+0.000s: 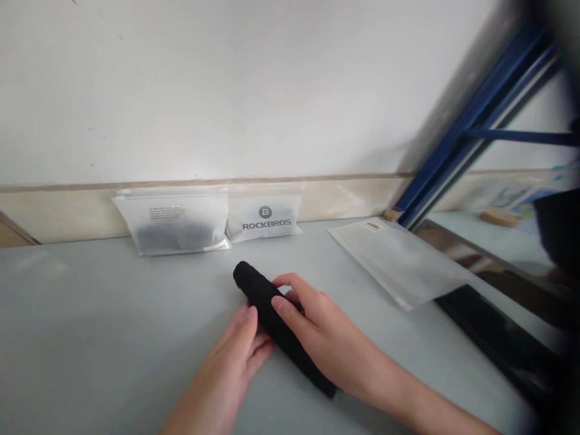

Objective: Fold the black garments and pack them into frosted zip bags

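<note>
A black rolled-up piece of fabric (pixel 277 326) lies at a slant over the grey tabletop (pixel 113 338), its far end pointing up and left. My right hand (pixel 324 326) grips it from the right, with the thumb on top and the fingers curled over the far side. On the left edge, my left hand (pixel 238 344) presses its thumb against the roll, while its other fingers reach underneath and are partly hidden. What kind of fabric item this is cannot be made out.
Two frosted zip bags, a filled bag (pixel 176 226) and a ROCKBROS bag (pixel 267 214), stand against the wall (pixel 226 90). To the right, a flat frosted bag (pixel 394 260) partly overlaps a dark flat object (pixel 493 332). A blue metal frame (pixel 475 115) rises at the right.
</note>
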The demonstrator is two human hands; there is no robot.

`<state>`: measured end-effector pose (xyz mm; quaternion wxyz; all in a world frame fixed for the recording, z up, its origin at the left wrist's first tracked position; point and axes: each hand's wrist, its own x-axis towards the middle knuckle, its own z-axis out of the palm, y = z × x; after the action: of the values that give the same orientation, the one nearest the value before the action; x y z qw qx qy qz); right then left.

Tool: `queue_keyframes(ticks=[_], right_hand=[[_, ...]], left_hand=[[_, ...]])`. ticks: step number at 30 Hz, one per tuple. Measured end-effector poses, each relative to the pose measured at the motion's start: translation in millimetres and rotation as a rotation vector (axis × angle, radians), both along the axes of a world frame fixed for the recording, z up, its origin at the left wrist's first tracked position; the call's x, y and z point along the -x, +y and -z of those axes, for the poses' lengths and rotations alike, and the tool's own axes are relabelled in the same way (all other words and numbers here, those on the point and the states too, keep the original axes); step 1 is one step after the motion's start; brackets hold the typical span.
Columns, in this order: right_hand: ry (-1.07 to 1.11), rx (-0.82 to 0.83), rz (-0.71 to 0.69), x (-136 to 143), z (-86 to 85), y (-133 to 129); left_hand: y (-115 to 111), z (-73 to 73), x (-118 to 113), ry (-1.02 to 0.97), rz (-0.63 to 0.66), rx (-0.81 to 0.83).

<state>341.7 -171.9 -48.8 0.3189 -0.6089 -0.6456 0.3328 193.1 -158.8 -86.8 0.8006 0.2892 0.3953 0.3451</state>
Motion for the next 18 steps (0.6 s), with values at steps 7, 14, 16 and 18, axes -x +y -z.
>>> queue_keyframes(ticks=[7,14,16,18], right_hand=[[0.7,0.213,0.009,21.1,7.5,-11.0],[-0.445,-0.227,-0.066,-16.1,2.3,9.9],[-0.726,-0.29,0.094,-48.9,-1.7,20.8],[-0.841,-0.28,0.272,-88.1,-1.5,31.3]], left_hand=[[-14.1,-14.2,-15.2,-0.252,-0.072,0.207],[-6.9,-30.6,-3.9,0.054,-0.001,0.264],[-2.2,-35.7,-0.3,0.143,0.02,0.216],[2.7,-38.9,2.2,0.191,0.01,0.195]])
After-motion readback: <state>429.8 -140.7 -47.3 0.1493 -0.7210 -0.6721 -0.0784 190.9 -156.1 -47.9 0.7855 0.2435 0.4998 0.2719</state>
